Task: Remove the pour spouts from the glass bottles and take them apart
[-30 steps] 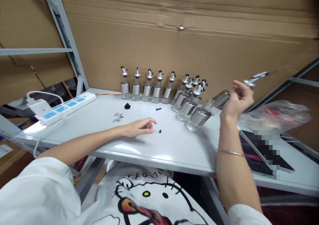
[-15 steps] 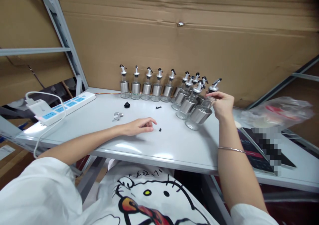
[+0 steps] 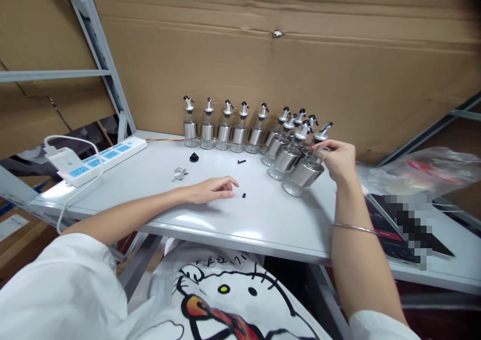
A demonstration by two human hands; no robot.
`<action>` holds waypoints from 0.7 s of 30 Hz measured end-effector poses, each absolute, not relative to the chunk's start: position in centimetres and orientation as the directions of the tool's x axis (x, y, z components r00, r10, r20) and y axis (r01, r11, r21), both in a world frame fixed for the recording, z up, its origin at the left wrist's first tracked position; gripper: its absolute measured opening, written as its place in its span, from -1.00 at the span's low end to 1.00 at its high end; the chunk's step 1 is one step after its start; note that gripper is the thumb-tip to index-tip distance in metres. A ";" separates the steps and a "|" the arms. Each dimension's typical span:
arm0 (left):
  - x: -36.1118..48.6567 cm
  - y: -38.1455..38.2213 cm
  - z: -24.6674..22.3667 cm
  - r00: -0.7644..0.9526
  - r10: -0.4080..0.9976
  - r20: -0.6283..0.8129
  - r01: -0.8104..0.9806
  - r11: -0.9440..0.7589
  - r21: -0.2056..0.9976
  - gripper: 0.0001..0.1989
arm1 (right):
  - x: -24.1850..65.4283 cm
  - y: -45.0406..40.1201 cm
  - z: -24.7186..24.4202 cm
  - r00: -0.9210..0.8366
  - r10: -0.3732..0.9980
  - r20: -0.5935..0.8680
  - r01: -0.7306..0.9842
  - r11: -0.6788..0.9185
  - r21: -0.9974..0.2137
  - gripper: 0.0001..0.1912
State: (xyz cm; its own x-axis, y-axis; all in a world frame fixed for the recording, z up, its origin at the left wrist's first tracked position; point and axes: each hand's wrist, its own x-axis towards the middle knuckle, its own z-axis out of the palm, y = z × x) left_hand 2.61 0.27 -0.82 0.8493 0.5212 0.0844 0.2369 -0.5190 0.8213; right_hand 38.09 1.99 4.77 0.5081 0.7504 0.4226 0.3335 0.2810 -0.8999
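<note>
My right hand (image 3: 341,160) grips the neck of a glass oil bottle (image 3: 305,172) with a steel sleeve; it has no pourer on it and stands tilted at the right of the table. My left hand (image 3: 218,188) rests on the tabletop, fingers loosely curved, holding nothing. Just right of its fingertips lies a tiny black piece (image 3: 244,195). Farther back are a black lever (image 3: 241,161), a black stopper (image 3: 194,157) and a silver pourer part (image 3: 180,173).
Several oil bottles with pourers (image 3: 224,129) line the back of the grey table (image 3: 225,219) and cluster at right. A power strip (image 3: 101,162) with a white cable lies left. At right are a plastic bag (image 3: 424,172) and a dark flat device (image 3: 391,229).
The whole view has shifted slightly. My right hand still grips the tilted bottle and my left hand stays in place on the table.
</note>
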 end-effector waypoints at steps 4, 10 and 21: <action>2.6 0.2 -0.8 0.845 0.529 0.075 0.250 -0.514 0.821 -0.52 | 38.2 1.9 5.3 0.557 0.698 0.450 0.330 0.311 -0.891 -0.86; 2.6 0.2 -0.5 0.838 0.539 0.081 0.266 -0.534 0.803 -0.58 | 38.8 2.4 6.2 0.633 0.326 0.702 0.548 0.451 -0.704 -0.80; 2.7 0.0 -0.1 0.849 0.524 0.062 0.324 -0.611 0.722 -0.67 | 29.7 -2.7 8.5 0.193 0.083 0.978 0.765 0.611 -0.203 -0.82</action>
